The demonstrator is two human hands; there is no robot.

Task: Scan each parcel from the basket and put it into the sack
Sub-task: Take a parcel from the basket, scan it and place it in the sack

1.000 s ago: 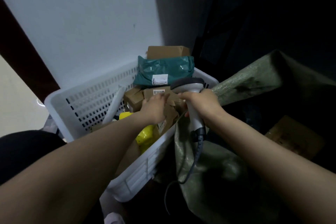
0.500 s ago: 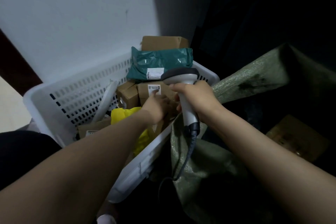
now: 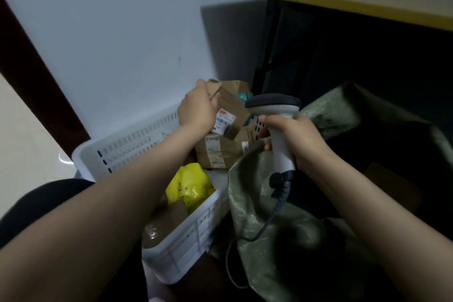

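While the left hand [image 3: 197, 108] curls its fingers round a small cardboard parcel [image 3: 231, 111], holding it tilted above the white basket [image 3: 137, 144], the right hand [image 3: 300, 142] grips the scanner [image 3: 277, 115] by its handle at the parcel's 3 o'clock. Green sack [image 3: 282, 233] sits right against the basket's 3 o'clock side, and a yellow bag [image 3: 190, 185] lies in the basket.

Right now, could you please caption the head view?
Left hand holds a carton over the basket; right hand grips the scanner; sack alongside.
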